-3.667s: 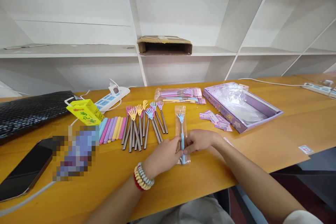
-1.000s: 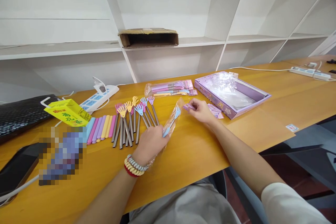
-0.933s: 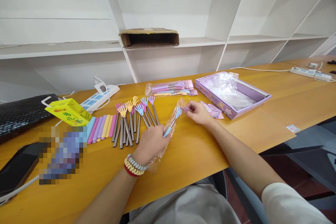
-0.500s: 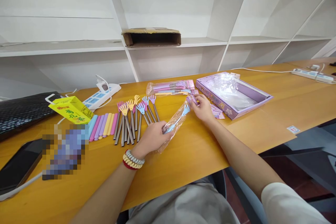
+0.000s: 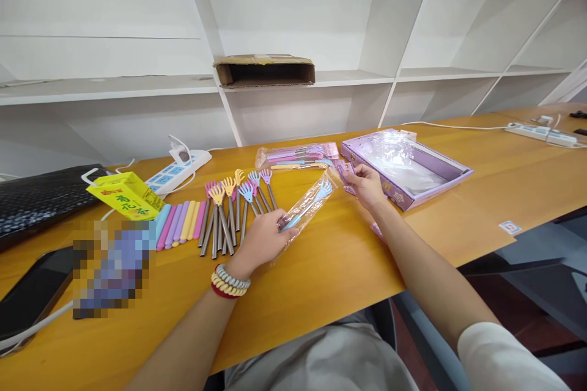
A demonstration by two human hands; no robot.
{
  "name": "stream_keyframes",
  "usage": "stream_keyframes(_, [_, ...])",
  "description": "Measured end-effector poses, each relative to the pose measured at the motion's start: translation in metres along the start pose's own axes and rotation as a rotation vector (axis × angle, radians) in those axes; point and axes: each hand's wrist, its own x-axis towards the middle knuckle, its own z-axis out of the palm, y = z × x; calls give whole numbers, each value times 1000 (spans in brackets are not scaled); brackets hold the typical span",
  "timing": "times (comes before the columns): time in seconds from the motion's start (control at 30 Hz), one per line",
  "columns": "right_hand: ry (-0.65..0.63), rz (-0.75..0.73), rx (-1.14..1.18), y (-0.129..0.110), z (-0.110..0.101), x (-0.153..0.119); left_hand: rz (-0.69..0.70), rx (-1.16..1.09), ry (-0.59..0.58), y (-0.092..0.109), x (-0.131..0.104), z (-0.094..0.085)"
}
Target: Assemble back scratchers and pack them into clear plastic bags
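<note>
My left hand [image 5: 262,234] is closed on a clear plastic bag with a light blue back scratcher [image 5: 324,189] inside, tilted so the claw end points up and right. My right hand [image 5: 369,189] pinches a small purple card [image 5: 347,171] beside the top of that bag; whether card and bag are joined I cannot tell. Left of my left hand lie several back scratcher rods [image 5: 214,229] with yellow, blue, pink and purple claws. Next to them is a row of pastel handles [image 5: 183,221]. Another purple card [image 5: 376,230] is mostly hidden under my right forearm.
Bagged back scratchers [image 5: 298,154] lie at the back of the table. A purple display box [image 5: 415,198] with clear plastic in it sits at right. On the left are a yellow drink carton [image 5: 126,195], a power strip [image 5: 177,172] and a phone [image 5: 36,281].
My right hand has moved slightly right with the purple card, away from the bag's top. The bagged back scratcher stays in my left hand, nearly where it was.
</note>
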Motion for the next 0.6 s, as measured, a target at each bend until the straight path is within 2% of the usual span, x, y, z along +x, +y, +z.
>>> stream_keyframes(0.23, [52,-21,184,-9,-1,1,5,15,13,-1,0,0])
stream_keyframes(0.6, [-20,18,138,-5,-4,3,1,56,9,0,0,2])
